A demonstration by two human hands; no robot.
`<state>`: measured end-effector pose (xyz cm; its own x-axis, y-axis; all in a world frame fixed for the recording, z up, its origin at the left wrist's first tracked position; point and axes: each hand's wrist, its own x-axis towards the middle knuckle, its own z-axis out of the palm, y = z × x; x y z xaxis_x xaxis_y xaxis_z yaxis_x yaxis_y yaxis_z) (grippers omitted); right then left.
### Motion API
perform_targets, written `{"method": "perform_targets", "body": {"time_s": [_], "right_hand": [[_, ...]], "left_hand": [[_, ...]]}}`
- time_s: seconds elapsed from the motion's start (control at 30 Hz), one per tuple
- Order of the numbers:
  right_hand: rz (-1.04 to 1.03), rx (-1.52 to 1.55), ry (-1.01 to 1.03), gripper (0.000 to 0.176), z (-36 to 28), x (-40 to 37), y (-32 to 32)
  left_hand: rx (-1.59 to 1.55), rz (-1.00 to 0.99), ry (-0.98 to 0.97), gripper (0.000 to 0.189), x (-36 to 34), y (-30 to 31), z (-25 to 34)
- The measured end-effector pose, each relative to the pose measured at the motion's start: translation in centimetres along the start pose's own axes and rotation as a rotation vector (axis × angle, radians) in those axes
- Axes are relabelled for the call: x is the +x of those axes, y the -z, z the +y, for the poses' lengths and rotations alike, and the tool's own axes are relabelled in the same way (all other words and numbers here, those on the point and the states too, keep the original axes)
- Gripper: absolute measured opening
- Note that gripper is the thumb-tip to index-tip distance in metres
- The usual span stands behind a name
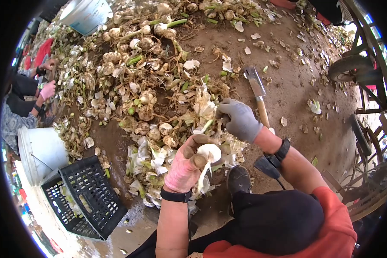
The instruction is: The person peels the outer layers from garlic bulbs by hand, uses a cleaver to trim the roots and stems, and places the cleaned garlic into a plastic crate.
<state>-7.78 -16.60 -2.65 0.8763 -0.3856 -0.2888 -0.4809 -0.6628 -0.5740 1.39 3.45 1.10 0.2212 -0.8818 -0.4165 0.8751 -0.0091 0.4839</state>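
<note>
Head view: the person sits low over the bare ground (pixel 296 94). The left hand (pixel 185 165), in a pink glove, has its fingers (pixel 194 140) curled tight around a peeled white bulb (pixel 209 152), held just above the peelings (pixel 150 159) heaped by the knee. The right hand (pixel 240 119), in a grey glove, is up and to the right of the bulb, its fingers (pixel 225 107) clenched on a bunch of pale husk (pixel 204 105) with a green stalk in it. Whether that husk joins the held bulb cannot be told.

The likeliest slip is the bulb itself. It looks smooth and bare, the glove is smeared with soil, and a hard tug from the other hand could twist it out of the grip and drop it into the dirty peelings, where it would be hard to find again. A jerk could also tear the husk short and leave scraps clinging.

A cleaver (pixel 257 86) lies on the ground just beyond the right hand, handle toward the wrist. A blind reach could land on the blade rather than the handle. The shoe (pixel 238 179) sits at the edge of loose skins, which may slide underfoot. The black crate (pixel 88 200) and white bucket (pixel 38 150) stand well to the left, so a careless toss could miss them. A co-worker's hand (pixel 47 90) works across the unpeeled pile (pixel 146 90), well apart.
</note>
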Motion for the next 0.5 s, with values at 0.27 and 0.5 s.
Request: {"method": "perform_targets", "body": {"time_s": [0.27,0.5], "right_hand": [[0.109,0.493,0.030,0.018,-1.7,0.0,1.4],[-0.019,0.406,0.322,0.016,-5.6,3.7,-1.5]], "left_hand": [[-0.188,0.388,-0.457,0.039,-2.7,2.3,5.3],[-0.860,-0.204,-1.291,0.055,-18.5,11.4,14.5]]}}
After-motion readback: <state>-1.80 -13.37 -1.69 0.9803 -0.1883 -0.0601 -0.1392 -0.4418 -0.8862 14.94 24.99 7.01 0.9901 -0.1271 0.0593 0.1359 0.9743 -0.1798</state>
